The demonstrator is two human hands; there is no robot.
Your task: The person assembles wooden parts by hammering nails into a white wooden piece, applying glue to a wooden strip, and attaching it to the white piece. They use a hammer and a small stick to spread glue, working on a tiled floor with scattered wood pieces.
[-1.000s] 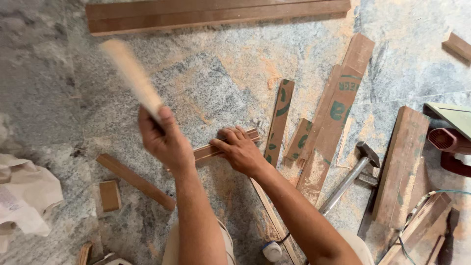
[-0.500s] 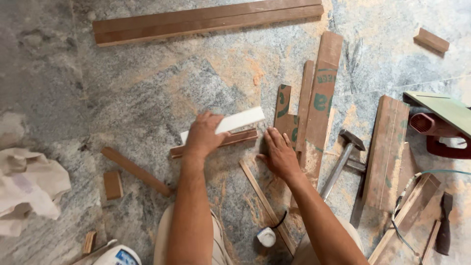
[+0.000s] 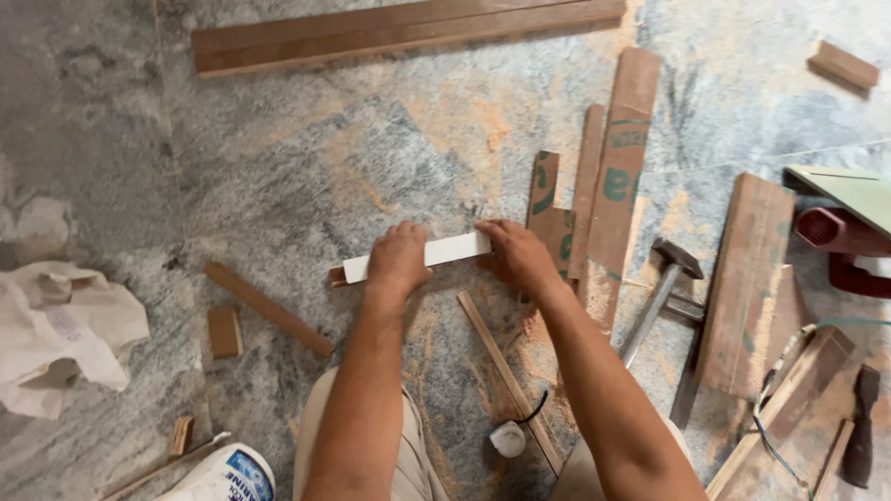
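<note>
Pressing down on a white strip [image 3: 422, 254] with both hands, on the stone floor [image 3: 306, 158].

- Left hand [image 3: 397, 263]: palm down over the strip's middle-left, fingers curled over its far edge. Closed loosely on it, more pinning than gripping.
- Right hand [image 3: 520, 258]: at the strip's right end, fingers bent and covering the end. Can't tell whether it actually grips the strip or just rests on it.
- Strip lies nearly level, right end a bit higher in frame. It sits on a brown wood piece [image 3: 337, 276] that only peeks out at the left end; the rest is hidden under the strip and hands.

Around it:
- Thin wood batten [image 3: 509, 378] runs diagonally from just below the hands toward the person's knees, near a small white roll [image 3: 508, 438].
- Short brown stick [image 3: 267, 308] and small wood block [image 3: 224, 331] left of the left hand, apart from it.
- Offcuts with green markings [image 3: 614, 186] just beyond the right hand; the nearest one touches or sits just beside it.
- Hammer [image 3: 661, 288] right of the right forearm, head pointing away.
- Wide board [image 3: 750, 278] further right, long plank [image 3: 408, 30] across the top.
- Crumpled paper [image 3: 60, 329] far left, white tub [image 3: 227, 478] at the bottom edge.
</note>
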